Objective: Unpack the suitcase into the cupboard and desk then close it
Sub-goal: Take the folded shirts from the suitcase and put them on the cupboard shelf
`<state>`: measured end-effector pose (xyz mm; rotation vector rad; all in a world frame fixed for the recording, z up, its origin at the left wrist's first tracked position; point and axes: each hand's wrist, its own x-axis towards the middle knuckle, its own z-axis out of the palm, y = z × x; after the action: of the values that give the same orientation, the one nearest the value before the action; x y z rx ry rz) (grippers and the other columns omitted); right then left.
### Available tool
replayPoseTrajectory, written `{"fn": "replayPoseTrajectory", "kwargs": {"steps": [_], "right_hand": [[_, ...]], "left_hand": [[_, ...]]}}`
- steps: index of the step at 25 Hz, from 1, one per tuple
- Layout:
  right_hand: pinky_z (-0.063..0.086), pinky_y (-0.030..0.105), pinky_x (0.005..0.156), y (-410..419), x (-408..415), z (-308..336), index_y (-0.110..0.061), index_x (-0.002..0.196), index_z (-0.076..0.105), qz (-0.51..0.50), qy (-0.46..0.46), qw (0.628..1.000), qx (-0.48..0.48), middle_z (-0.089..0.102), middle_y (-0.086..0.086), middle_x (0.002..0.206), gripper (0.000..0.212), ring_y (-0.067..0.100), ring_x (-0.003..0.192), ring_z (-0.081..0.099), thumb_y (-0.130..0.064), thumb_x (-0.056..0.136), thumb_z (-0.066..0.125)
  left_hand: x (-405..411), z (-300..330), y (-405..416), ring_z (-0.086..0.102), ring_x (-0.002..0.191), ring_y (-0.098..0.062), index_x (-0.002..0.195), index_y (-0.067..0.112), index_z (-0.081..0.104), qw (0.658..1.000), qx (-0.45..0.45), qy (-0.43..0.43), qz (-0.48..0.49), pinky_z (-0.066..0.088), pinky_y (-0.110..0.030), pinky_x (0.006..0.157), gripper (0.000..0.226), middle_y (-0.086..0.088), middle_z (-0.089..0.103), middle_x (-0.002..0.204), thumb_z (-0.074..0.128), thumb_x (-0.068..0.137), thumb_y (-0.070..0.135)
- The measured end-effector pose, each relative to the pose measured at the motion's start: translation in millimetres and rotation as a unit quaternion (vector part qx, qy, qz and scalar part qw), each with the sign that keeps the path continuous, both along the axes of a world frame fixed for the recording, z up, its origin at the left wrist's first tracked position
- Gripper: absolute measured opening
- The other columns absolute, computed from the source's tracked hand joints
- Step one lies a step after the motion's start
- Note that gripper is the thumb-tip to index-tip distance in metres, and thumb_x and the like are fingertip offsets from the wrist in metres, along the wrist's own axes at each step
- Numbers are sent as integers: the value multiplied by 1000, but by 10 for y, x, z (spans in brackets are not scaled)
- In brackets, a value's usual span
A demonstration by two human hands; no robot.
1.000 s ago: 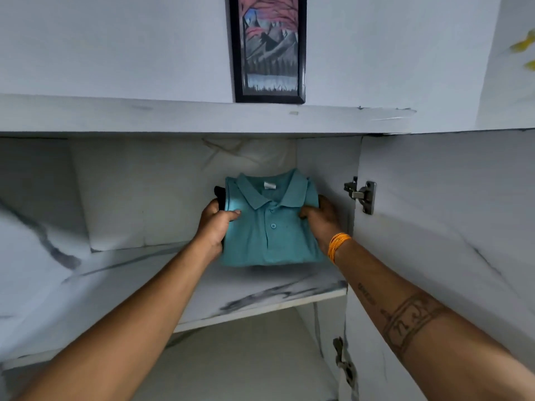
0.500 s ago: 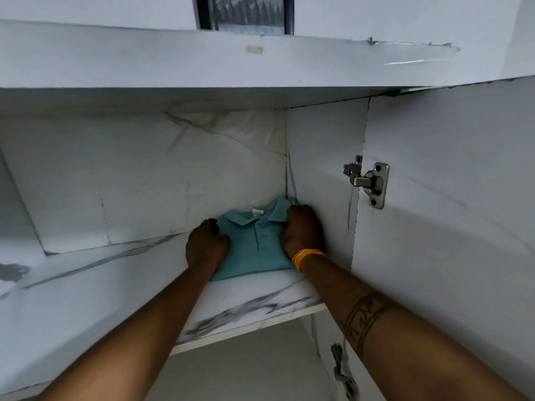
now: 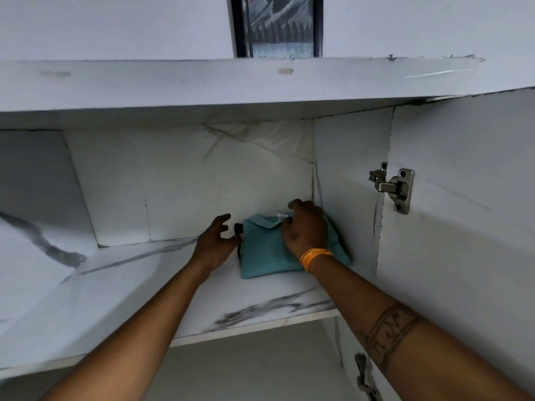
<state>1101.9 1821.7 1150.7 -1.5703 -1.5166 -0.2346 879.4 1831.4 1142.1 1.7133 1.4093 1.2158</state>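
Observation:
A folded teal polo shirt [image 3: 267,256] lies on the marble-patterned cupboard shelf [image 3: 144,285], pushed into the back right corner. A dark garment [image 3: 239,230] peeks out under its left edge. My right hand [image 3: 304,230] rests on top of the shirt near the collar, fingers loosely bent. My left hand [image 3: 215,241] hovers just left of the shirt with spread fingers, its fingertips near the dark garment, holding nothing. The suitcase is out of view.
The open cupboard door [image 3: 463,227] stands at the right with a metal hinge [image 3: 393,186] and a second hinge [image 3: 364,377] lower down. A framed picture [image 3: 278,24] hangs above the cupboard top. A lower compartment [image 3: 246,371] opens beneath the shelf.
The shirt went from held in the air to lying deep in the shelf's right corner. My left hand has come off it and opened; my right hand shifted onto its top.

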Motion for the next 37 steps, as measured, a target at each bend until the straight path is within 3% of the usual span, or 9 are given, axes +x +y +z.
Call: {"fn": "replayPoseTrajectory", "kwargs": {"steps": [3,6,8,10,13,20,25,34,37], "right_hand": [[54,35,90,-243,-449,-9,-20,124,66,153,232,961,-6,69,5,114,34,24,104,66,-22,91,67],[59,38,81,-563,-988,-32,-26,106,71,286,423,859,-49,75,2,96,22,20,91,71,-29,85,71],[59,37,70,-865,-1332,-76,-22,102,72,346,497,792,-80,76,4,93,13,21,86,73,-28,91,69],[59,38,68,-1142,-1625,-145,-14,103,72,384,516,756,-117,76,7,92,14,21,82,74,-24,99,65],[59,38,70,-1647,-2130,-315,-4,109,70,441,517,712,-175,76,18,98,23,24,81,75,-24,101,62],[58,38,69,-3250,-3452,-692,-1,110,71,578,457,608,-295,75,15,93,31,26,82,73,-29,101,63],[57,38,70,-4773,-4253,-854,-1,108,71,665,386,520,-372,75,17,95,28,25,83,71,-26,104,59],[57,37,68,-7675,-5433,-1335,-2,111,71,744,253,336,-519,76,8,90,27,23,83,72,-26,101,63],[57,37,69,-8556,-5782,-1495,-8,107,73,769,187,279,-544,76,9,91,23,23,83,72,-27,102,62]], "left_hand": [[-203,41,-341,64,118,-15,143,42,52,996,45,-80,21,58,-44,98,57,7,62,133,78,92,36],[-486,41,-924,70,112,-16,136,31,62,983,73,-169,30,60,-39,90,39,3,72,125,69,99,23],[-748,-28,-1365,74,104,-23,128,24,69,972,78,-212,58,61,-40,85,28,-3,77,116,66,101,19],[-1018,-146,-1814,75,95,-28,123,18,71,967,85,-223,87,60,-36,77,23,-7,79,109,66,101,19],[-1519,-349,-2554,74,87,-24,122,15,72,951,105,-247,153,58,-32,72,23,-11,78,108,64,100,19],[-2500,-533,-4694,73,83,-26,120,12,72,908,138,-223,326,57,-32,69,23,-13,78,106,63,101,21],[-2925,-740,-6478,71,80,-23,120,12,71,846,153,-210,466,56,-32,66,21,-13,78,105,60,104,20],[-3055,-1294,-9739,71,75,-15,116,19,73,664,154,-218,699,54,-28,63,18,-8,79,100,59,104,21],[-3094,-1441,-10629,68,70,-15,120,11,71,595,169,-213,757,52,-26,59,21,-7,78,95,59,104,17]]}}
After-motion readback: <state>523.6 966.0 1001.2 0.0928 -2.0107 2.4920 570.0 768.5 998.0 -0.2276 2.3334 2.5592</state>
